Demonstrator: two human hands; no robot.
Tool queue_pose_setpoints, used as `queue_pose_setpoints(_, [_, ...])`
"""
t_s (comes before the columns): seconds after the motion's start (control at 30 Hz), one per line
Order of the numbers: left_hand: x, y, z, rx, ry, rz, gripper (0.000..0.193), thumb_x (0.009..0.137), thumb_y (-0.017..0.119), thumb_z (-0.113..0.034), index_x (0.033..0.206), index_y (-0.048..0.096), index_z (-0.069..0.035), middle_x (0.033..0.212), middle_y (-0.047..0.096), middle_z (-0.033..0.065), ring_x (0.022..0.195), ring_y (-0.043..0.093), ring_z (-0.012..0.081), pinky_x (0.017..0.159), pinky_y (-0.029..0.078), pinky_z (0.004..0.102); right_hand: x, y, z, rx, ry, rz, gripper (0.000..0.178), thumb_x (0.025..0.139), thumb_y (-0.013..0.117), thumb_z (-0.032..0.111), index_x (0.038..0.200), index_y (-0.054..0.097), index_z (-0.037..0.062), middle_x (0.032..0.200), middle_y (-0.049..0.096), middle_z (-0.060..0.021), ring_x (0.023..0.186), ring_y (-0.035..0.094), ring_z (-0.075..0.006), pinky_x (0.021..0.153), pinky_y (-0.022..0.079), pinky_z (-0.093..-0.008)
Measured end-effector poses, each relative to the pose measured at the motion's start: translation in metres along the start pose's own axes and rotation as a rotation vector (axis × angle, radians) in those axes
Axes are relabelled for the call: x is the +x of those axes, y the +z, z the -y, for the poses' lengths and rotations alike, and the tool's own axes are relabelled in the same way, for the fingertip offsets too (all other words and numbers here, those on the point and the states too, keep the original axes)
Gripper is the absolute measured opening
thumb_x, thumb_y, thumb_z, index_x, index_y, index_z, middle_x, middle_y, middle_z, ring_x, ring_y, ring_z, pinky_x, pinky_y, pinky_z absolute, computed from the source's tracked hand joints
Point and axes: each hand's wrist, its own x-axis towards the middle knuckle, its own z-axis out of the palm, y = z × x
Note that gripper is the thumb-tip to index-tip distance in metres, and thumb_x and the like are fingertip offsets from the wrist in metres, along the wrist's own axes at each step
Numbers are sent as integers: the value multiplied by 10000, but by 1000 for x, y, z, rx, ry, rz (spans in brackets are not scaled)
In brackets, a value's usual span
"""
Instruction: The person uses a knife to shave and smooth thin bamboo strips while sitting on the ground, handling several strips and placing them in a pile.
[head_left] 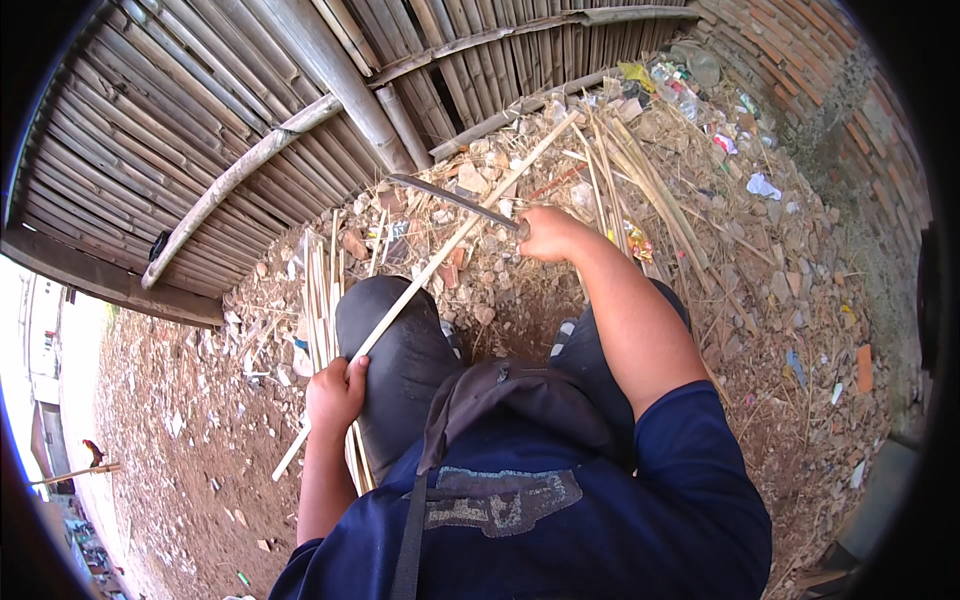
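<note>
A long pale bamboo strip (425,273) slants across my left thigh, from the lower left up toward the fence. My left hand (336,395) is closed around its lower part beside my knee. In my right hand (548,235) is the handle of a long machete (455,199), its dark blade pointing left and slightly away from me. The blade crosses the strip a little beyond my knees; I cannot tell whether it cuts into it or only touches. By my left leg lies a bundle of bamboo strips (322,300), partly hidden by my hand and leg.
More split bamboo strips (655,190) lie on the rubble at the right. A bamboo fence (230,110) rises ahead and left; a brick wall (800,60) stands at the right. Plastic litter (680,95) gathers in the far corner. A small bag (520,400) rests on my lap.
</note>
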Motion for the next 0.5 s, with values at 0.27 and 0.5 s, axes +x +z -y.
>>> queue_pose_setpoints(0.27, [0,0,0,-9,-14,8,531,975,623,-456,656,520,-43,612,596,204,592,601,445,563,454,532,-2,-5,7,11,29,35,505,833,723,253,1267,640,10,1202,674,-252,1126,654,-375,992,514,-426])
queue_pose_setpoints(0.5, [0,0,-1,-27,-17,-1,537,973,628,-458,651,518,-42,601,590,201,579,598,444,552,454,528,1,3,1,21,9,-34,382,798,695,199,1135,697,19,1128,700,-240,1064,675,-376,930,537,-434])
